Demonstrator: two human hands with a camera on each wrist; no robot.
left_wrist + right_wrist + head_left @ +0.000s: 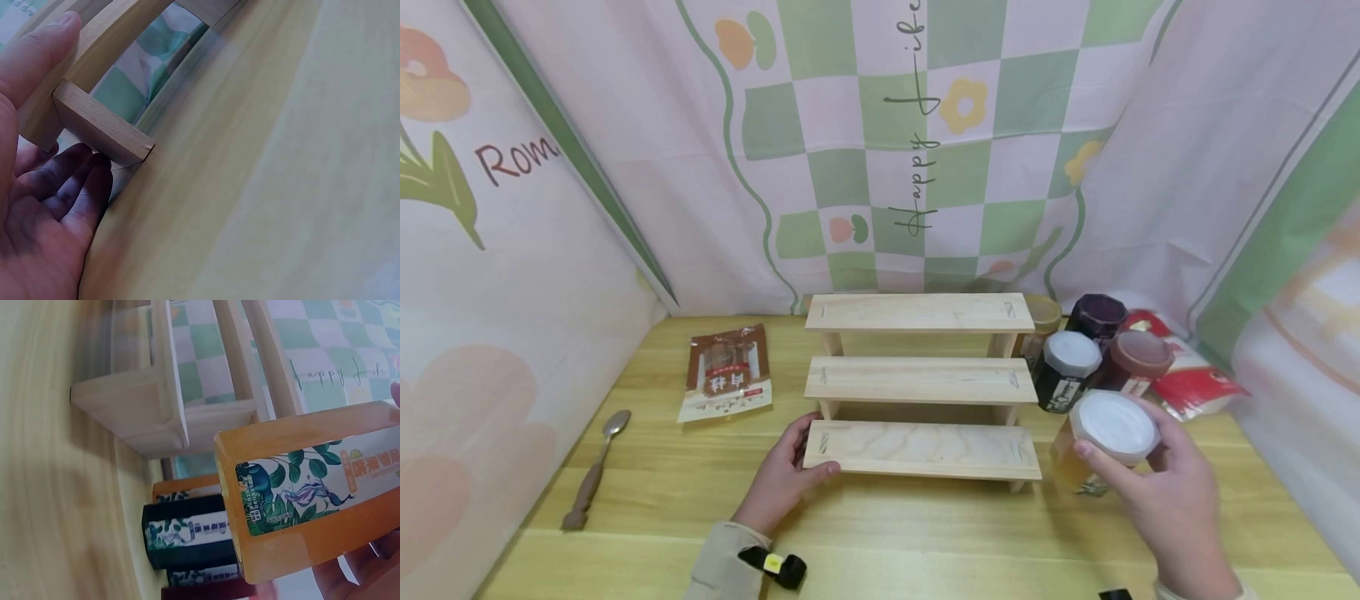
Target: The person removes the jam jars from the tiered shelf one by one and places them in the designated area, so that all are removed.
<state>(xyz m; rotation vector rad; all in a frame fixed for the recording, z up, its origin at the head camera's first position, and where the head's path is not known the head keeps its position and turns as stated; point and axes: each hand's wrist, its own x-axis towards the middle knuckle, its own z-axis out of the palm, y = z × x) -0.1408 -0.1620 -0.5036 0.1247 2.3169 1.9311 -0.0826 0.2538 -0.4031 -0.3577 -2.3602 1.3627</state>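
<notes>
A three-tier wooden step shelf [917, 379] stands mid-table. My left hand [792, 471] grips the left end of its lowest step, the thumb on the front edge and the fingers curled by the leg [103, 122]. To the right of the shelf, my right hand [1183, 492] holds a honey-coloured jar [306, 487] with a white lid [1116, 422] and a leaf-patterned label. In the right wrist view the jar appears raised off the table. Behind it are a dark jar with a white lid [1072, 353], a reddish-lidded jar [1141, 354] and a dark purple-lidded jar [1097, 315].
An amber jar [1043, 315] is partly hidden by the shelf's right end. A red and white packet [1198, 379] lies behind the jars. On the left are a brown packet [727, 372] and a spoon [597, 471]. Patterned cloth [895, 175] hangs around the table [677, 492].
</notes>
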